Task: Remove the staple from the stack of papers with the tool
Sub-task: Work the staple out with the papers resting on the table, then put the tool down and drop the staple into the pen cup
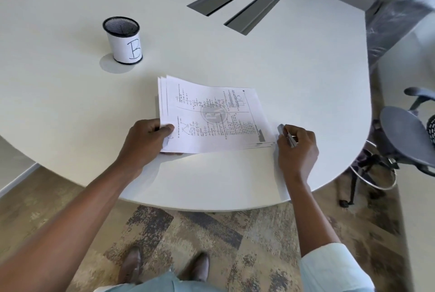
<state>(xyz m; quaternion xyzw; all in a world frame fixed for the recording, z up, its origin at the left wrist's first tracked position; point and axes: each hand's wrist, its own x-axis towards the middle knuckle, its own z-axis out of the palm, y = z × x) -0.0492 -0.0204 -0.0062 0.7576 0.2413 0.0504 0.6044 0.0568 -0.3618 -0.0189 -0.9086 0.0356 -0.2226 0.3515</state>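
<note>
A stack of printed papers (211, 115) lies on the white table (211, 178), its sheets slightly fanned at the far left edge. My left hand (147, 141) grips the stack's near left corner, thumb on top of the page. My right hand (297, 148) is closed around a slim metal tool (286, 135), whose tip touches the stack's near right corner. The staple itself is too small to make out.
A black mesh pen cup (122, 40) with a white label marked "B" stands at the back left. Two grey cable hatches (233, 6) are set into the tabletop further back. A grey office chair (404, 141) stands to the right of the table.
</note>
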